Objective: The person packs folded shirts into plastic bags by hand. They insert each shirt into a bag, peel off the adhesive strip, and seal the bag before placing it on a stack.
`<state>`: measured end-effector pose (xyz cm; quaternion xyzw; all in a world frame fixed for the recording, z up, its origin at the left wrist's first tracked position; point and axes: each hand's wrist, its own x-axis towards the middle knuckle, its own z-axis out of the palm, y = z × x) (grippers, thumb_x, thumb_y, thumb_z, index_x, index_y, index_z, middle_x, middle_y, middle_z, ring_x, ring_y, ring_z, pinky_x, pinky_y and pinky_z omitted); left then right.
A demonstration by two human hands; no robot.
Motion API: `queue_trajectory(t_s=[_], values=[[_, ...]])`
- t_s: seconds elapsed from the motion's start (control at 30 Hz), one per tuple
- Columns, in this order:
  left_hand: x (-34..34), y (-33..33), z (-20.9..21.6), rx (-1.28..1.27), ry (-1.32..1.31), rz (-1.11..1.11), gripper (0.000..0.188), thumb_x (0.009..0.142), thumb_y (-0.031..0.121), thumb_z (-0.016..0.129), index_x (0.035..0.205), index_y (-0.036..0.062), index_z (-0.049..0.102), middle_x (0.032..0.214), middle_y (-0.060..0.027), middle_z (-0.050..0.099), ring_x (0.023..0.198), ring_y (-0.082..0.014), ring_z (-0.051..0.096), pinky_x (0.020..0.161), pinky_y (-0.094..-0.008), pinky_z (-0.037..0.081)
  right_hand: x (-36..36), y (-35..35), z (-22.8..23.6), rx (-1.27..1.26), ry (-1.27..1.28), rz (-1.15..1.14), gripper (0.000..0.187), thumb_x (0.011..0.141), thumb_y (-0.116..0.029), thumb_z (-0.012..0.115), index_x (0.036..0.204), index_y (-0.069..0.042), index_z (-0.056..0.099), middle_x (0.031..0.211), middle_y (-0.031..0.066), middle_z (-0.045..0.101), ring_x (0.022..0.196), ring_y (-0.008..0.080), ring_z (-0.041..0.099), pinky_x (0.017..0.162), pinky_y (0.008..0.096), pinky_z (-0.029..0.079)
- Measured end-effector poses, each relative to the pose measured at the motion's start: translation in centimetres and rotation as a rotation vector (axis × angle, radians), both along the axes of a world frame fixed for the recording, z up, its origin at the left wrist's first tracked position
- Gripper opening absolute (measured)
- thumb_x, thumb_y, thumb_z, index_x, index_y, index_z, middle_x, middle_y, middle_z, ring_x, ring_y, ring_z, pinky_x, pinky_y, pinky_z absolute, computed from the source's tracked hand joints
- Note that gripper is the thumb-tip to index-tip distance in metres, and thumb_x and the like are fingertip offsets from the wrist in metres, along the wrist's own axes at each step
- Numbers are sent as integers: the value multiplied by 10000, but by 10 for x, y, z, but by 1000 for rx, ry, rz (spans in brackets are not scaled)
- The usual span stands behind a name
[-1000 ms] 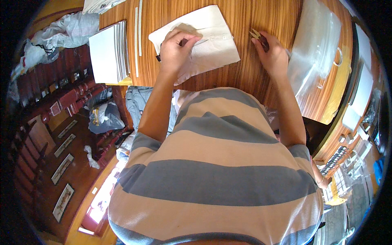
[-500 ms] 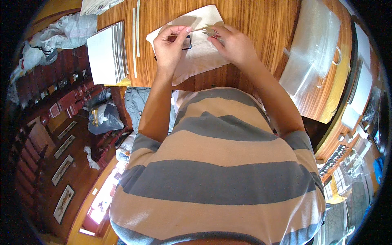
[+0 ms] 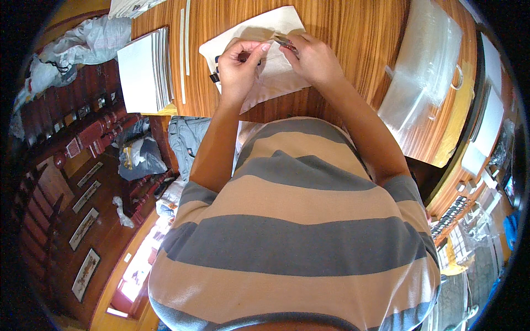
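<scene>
While the right hand grips a small pair of snips between thumb and fingers, tip pointing left, the left hand has its thumb and forefinger closed in a pinch just beside that tip; whatever sits between them is too small to make out. Both hands are above the cream cloth, which lies on the wood-grain tabletop: it spreads beneath the left hand, showing beyond its fingers and between the two hands. A black tab juts from the cloth's left edge, near the left hand.
</scene>
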<state>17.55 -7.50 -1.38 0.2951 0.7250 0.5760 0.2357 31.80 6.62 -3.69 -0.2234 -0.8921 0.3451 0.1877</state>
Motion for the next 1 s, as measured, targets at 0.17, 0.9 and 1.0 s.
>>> queue_trajectory(t_s=[0.17, 0.9, 1.0], values=[[6, -4, 4, -53, -69, -25, 127, 927, 89, 849, 927, -2, 760, 915, -13, 677, 786, -68, 623, 702, -232, 518, -2, -2, -10, 4, 43, -48, 252, 992, -280, 716, 1089, -48, 703, 953, 175, 720, 816, 423, 722, 709, 511, 603], [-3, -164, 26, -710, -286, -673, 356, 1046, 326, 707, 842, 36, 736, 752, -14, 653, 706, -90, 550, 602, -300, 431, 37, 44, -5, 298, -124, -287, 351, 979, -357, 721, 1230, -113, 740, 1158, 116, 720, 1063, 347, 705, 859, 481, 599], [-11, -229, 48, -959, -590, -572, 275, 1042, 303, 693, 968, 64, 807, 799, -12, 720, 660, -89, 583, 608, -285, 484, 50, 66, -25, 356, -227, -334, 402, 952, -362, 765, 1283, -135, 755, 1237, 126, 696, 1129, 359, 659, 946, 470, 560]])
